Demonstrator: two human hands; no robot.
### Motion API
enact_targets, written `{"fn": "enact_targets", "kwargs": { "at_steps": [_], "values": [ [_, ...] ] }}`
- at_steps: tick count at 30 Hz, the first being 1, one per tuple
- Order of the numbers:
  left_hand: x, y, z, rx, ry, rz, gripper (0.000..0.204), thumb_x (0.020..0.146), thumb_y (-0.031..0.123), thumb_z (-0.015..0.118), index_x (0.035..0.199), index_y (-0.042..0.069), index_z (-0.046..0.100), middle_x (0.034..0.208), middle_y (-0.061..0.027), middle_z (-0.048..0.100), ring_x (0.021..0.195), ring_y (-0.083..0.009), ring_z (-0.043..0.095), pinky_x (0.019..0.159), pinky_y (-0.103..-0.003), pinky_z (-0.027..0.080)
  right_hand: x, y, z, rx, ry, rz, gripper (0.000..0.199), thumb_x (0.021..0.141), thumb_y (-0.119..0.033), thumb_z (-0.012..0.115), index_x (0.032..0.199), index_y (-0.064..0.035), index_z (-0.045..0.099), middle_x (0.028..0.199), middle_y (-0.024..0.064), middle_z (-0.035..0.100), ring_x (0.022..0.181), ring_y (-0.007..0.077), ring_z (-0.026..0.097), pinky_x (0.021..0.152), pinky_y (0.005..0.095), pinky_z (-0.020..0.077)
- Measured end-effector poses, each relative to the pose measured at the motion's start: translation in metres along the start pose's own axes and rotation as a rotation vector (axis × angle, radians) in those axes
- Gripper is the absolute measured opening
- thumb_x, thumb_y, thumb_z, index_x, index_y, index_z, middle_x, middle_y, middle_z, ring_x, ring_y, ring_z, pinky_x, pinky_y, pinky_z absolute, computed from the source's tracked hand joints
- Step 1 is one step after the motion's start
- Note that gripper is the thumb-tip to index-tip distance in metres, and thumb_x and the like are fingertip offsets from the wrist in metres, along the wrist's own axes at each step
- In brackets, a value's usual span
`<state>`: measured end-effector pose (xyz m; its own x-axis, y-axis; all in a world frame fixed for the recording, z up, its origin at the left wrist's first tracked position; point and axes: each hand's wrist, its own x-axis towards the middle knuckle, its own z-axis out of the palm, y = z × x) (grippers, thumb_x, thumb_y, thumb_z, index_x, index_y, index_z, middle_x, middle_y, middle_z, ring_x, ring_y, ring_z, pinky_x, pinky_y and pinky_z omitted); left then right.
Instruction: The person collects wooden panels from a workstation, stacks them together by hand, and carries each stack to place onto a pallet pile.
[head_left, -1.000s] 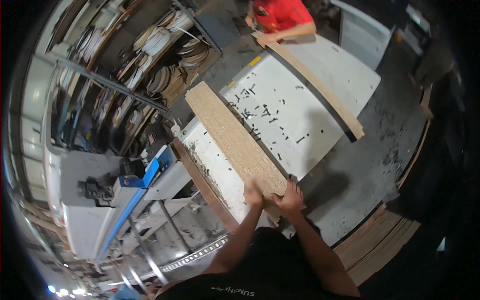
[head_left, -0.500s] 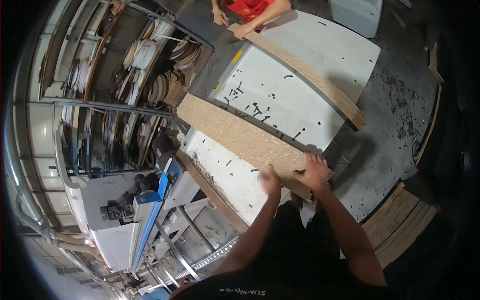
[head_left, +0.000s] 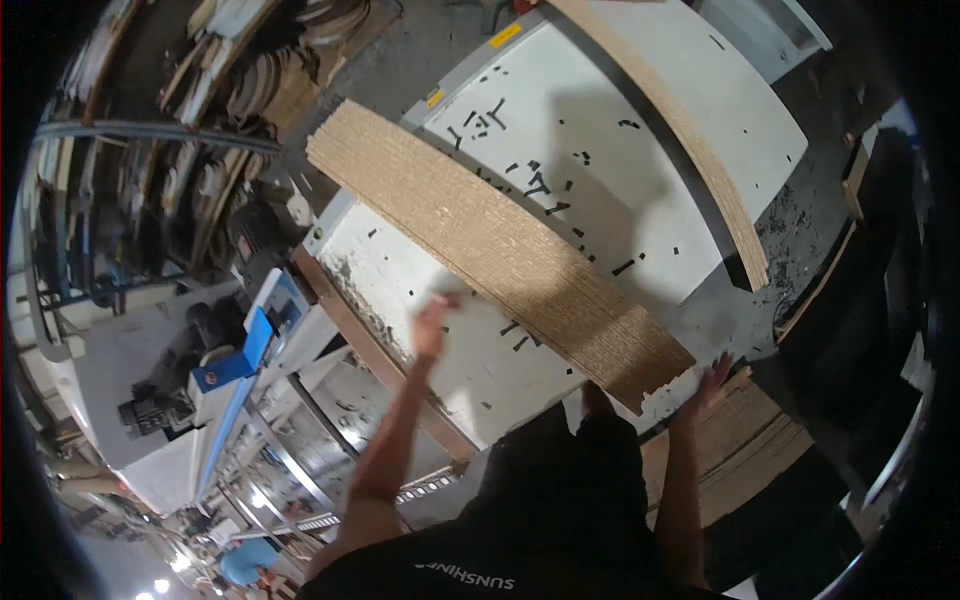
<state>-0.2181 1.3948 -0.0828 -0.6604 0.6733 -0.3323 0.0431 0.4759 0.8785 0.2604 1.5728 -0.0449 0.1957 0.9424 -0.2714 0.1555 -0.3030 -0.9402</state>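
A long stack of tan particle board strips (head_left: 480, 235) lies diagonally across the white tabletop (head_left: 455, 380), its near right end jutting past the table's front edge. My left hand (head_left: 430, 325) is off the stack on its near left side, above the tabletop; motion smears its fingers. To the right of the stack's near end, my right hand (head_left: 706, 390) is apart from it with fingers stretched out and nothing held. Small black scraps (head_left: 535, 183) are scattered around the stack.
A second, narrower stack of strips (head_left: 690, 130) lies along the far side. Machinery with a blue bracket (head_left: 235, 360) stands at left, beneath shelves of curved banding (head_left: 200, 60). Flat boards (head_left: 745, 440) are piled at lower right. Someone in blue (head_left: 250, 562) is at lower left.
Both hands have let go of the strip stack's near end: my left moved left, my right moved right and down. The view has shifted, leaving the co-worker in red almost out of frame.
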Motion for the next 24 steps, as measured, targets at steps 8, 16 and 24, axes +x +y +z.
{"fn": "enact_targets", "kwargs": {
  "at_steps": [8,16,24],
  "values": [
    [0.323,0.082,-0.281,-0.251,0.274,0.226,0.098,0.101,0.077,0.024,0.163,0.002,0.024,0.171,-0.0154,0.021,0.16,-0.0316,0.014,0.129,-0.045,0.007,-0.059,0.007,0.043,0.423,-0.113,0.441,0.089,0.102,-0.076,0.019,0.168,-0.0185,0.002,0.174,0.0127,-0.002,0.16,0.0374,0.0,0.128,0.0581,0.0056],
    [0.411,0.09,-0.267,-0.422,-0.087,-0.1,0.106,0.092,0.087,0.033,0.159,0.006,0.039,0.157,-0.0135,0.048,0.145,-0.0325,0.042,0.121,-0.049,0.028,-0.064,-0.019,0.078,0.085,0.171,0.584,0.091,0.102,-0.074,0.023,0.167,-0.0122,0.009,0.174,0.0151,0.003,0.159,0.0386,0.007,0.127,0.0583,0.0092],
    [0.403,0.087,-0.278,-0.374,-0.188,-0.069,0.088,0.096,0.081,0.037,0.151,0.014,0.056,0.143,-0.005,0.063,0.133,-0.0257,0.054,0.112,-0.046,0.036,-0.055,0.008,0.05,0.159,0.165,0.601,0.074,0.11,-0.057,0.024,0.165,-0.0081,0.019,0.173,0.015,0.015,0.16,0.0319,0.011,0.128,0.0479,0.0105]
  ]
}}
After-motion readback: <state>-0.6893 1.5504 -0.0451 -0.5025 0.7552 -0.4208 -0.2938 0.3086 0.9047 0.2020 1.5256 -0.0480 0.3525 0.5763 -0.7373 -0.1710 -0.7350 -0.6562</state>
